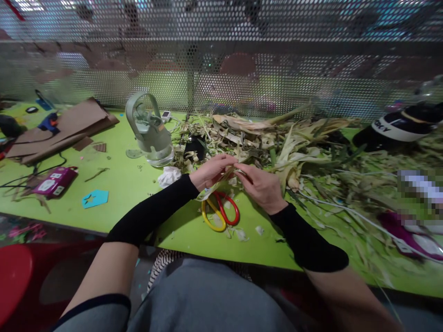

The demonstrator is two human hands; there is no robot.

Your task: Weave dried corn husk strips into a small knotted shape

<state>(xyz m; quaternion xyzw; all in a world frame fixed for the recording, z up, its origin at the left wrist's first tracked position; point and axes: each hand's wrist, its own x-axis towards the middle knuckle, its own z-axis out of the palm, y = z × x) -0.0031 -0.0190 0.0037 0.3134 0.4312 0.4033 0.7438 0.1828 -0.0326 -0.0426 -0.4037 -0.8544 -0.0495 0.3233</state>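
Observation:
My left hand (pixel 212 170) and my right hand (pixel 261 186) meet over the middle of the table, fingertips close together. Pinched between them is a thin pale strip of corn husk (pixel 218 184), its loose end hanging below my left fingers. The fingers cover much of the strip. Just beneath lie scissors (pixel 237 213) with one yellow and one red handle, their blades hidden under the husk and hands. Behind my hands spreads a heap of dried corn husks (pixel 238 122), with a larger husk bundle (pixel 290 159) beside my right hand. Crumpled white tissue (pixel 169 176) sits by my left wrist.
A pale green bottle (pixel 155 133) stands behind my left hand, near a perforated metal screen (pixel 194 87). Leftward are cardboard (pixel 74 121), a purple box (pixel 57 182) and a blue paper piece (pixel 100 199). A dark bottle (pixel 372 136) and white cable (pixel 341 207) lie rightward.

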